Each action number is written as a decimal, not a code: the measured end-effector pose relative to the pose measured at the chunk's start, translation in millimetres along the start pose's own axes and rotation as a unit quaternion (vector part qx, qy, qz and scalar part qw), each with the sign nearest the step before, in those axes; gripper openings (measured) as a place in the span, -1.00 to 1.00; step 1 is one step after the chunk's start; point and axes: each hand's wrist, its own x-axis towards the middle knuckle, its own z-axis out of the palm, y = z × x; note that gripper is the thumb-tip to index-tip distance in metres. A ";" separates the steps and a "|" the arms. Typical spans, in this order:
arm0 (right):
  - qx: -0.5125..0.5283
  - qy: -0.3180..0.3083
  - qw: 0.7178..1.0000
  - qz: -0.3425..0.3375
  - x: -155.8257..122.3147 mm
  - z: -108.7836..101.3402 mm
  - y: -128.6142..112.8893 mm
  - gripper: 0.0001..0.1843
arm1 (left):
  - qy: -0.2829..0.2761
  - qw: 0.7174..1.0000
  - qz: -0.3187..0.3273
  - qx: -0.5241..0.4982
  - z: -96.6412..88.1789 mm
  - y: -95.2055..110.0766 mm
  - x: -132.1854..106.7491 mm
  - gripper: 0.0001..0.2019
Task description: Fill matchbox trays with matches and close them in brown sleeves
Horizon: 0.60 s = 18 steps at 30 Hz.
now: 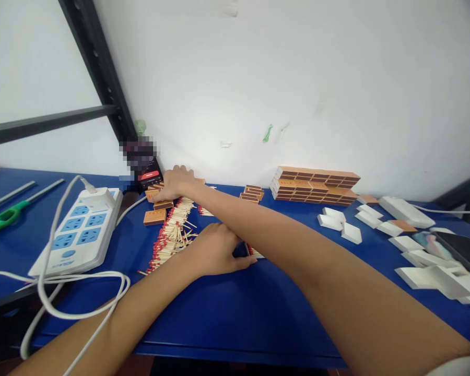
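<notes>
My right hand reaches across to the far left, its fingers closed on a matchbox among several brown-orange ones. Below it another matchbox lies flat. My left hand is under my crossing right forearm; its thumb meets some red-headed matches, and the other fingertips are hidden. Between the hands, a long pile of loose matches spreads over the blue tabletop, with a few sticks lying crosswise.
Stacked matchboxes stand against the wall, with a smaller group nearby. White trays are scattered at right beside a dark phone. At left are a power strip, a white cable, a propped phone and a green-handled lighter.
</notes>
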 end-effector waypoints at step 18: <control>0.088 -0.015 0.996 -0.030 6.2 -2.2 -7.8 -0.44 | 0.001 1.000 0.011 -0.011 0.3 1.1 0.6 -0.86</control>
